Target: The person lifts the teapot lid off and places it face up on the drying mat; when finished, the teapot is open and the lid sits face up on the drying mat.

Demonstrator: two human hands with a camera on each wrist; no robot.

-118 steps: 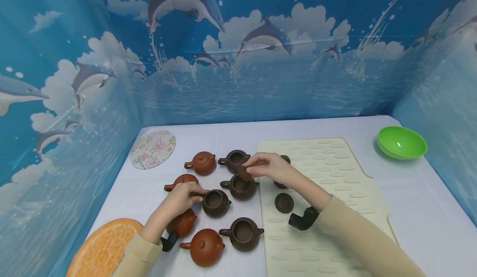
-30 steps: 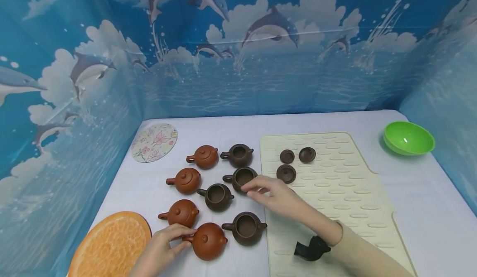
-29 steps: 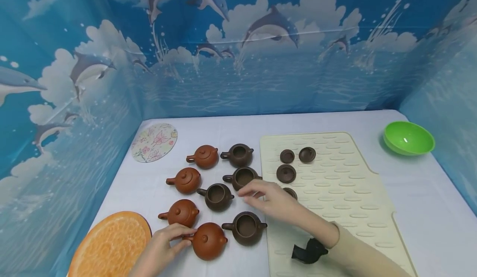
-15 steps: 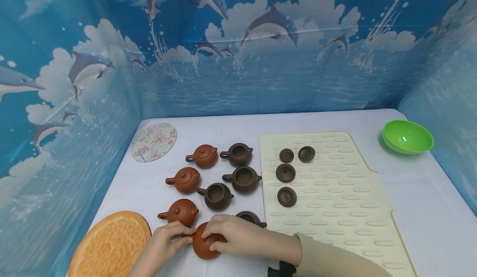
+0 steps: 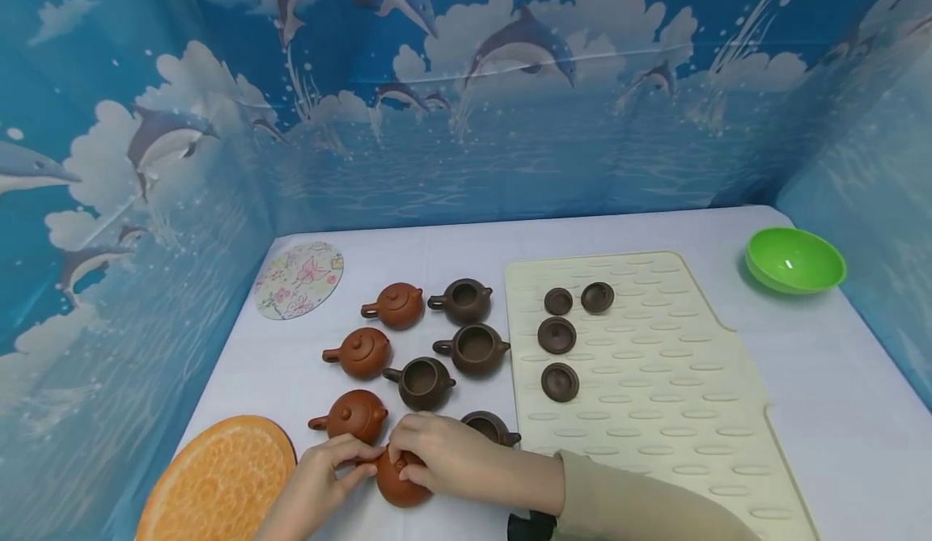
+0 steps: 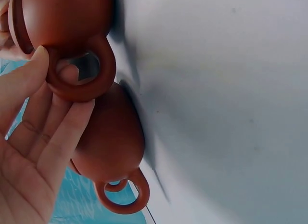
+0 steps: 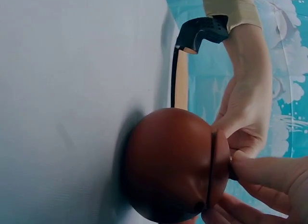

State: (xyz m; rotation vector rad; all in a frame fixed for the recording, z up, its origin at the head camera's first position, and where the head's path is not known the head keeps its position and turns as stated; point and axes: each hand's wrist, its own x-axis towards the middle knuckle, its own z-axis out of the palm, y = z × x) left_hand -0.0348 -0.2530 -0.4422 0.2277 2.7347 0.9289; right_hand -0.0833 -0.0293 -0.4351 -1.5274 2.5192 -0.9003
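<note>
In the head view, my left hand (image 5: 320,476) pinches the handle of a round reddish-brown teapot (image 5: 399,488) at the near side. The left wrist view shows thumb and fingers on its ring handle (image 6: 109,65). My right hand (image 5: 455,454) reaches across from the right and pinches the knob of the teapot's lid (image 7: 221,161), with fingertips also at the lid's edge. A thin dark line runs between lid and pot body. Close behind stands another lidded reddish teapot (image 5: 355,416). A dark brown lidless teapot (image 5: 491,425) is partly hidden by my right hand.
Farther back stand two lidded reddish teapots (image 5: 393,306) and three dark lidless ones (image 5: 476,349). Several dark lids (image 5: 560,382) lie on a cream mat (image 5: 655,412) to the right. A green bowl (image 5: 794,262), a floral disc (image 5: 300,280) and an orange round mat (image 5: 218,476) are around.
My left hand has left a dark teapot's handle for the reddish one's. My right hand has set a dark lid on the mat, then moved left and taken hold of the reddish lid.
</note>
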